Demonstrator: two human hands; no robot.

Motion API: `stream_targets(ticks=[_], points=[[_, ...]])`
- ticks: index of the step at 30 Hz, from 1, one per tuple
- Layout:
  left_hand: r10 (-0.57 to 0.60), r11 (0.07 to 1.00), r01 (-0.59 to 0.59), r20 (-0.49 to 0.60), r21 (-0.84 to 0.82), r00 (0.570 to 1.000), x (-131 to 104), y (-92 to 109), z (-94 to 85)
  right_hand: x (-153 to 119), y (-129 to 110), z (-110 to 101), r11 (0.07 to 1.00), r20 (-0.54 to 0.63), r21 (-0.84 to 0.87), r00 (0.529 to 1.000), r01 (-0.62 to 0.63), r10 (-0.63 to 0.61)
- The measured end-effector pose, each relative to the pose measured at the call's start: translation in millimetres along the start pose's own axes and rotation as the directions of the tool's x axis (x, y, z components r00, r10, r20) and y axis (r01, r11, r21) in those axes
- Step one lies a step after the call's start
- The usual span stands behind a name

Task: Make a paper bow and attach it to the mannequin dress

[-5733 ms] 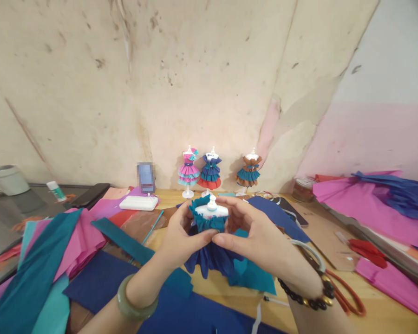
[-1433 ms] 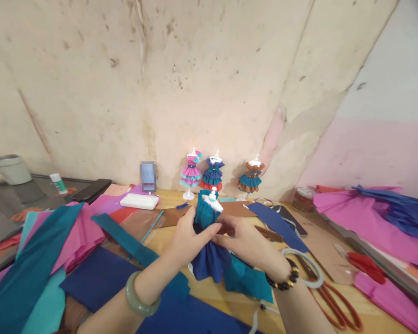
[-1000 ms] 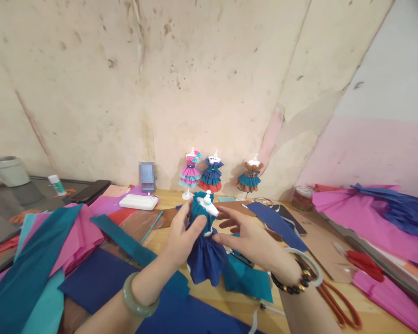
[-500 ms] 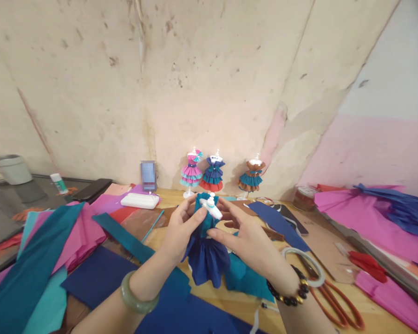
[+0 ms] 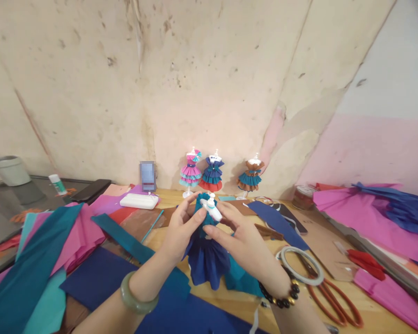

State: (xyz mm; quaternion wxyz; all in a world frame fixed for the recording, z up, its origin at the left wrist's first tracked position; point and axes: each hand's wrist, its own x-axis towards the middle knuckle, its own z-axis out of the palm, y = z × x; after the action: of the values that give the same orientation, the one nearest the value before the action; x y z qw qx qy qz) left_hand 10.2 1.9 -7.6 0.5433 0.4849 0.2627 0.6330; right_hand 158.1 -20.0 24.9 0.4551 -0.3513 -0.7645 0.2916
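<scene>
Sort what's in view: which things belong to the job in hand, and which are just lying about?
Job in hand:
dress form in teal and blue dress, between left hand and right hand
probably blue sheet, teal strip, scissors

Apparently lying about:
phone
white box
pot

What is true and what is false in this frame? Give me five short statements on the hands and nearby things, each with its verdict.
1. The left hand and right hand are both on one small dress form. True.
2. Its skirt is bright red. False: the skirt is dark blue.
3. Three other dressed forms stand near the wall. True.
4. The black-beaded bracelet is on the left wrist. False: the bracelet is on the right.
5. A green bangle circles the left wrist. True.
</scene>
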Motion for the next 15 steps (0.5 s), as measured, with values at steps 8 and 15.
stream_targets(ticks=[8,15], points=[[-0.065,0.997,0.067,0.050,-0.037,0.997,3.0,1.1,-7.8,1.5,-0.7,-8.6,0.950,0.092,0.278,0.988,-0.144,0.123],[-0.105,0.988,0.110,0.048,-0.109,0.993,8.9,0.9,-17.2,1.6,0.5,-10.1,0.983,0.075,0.162,0.995,-0.082,0.070]])
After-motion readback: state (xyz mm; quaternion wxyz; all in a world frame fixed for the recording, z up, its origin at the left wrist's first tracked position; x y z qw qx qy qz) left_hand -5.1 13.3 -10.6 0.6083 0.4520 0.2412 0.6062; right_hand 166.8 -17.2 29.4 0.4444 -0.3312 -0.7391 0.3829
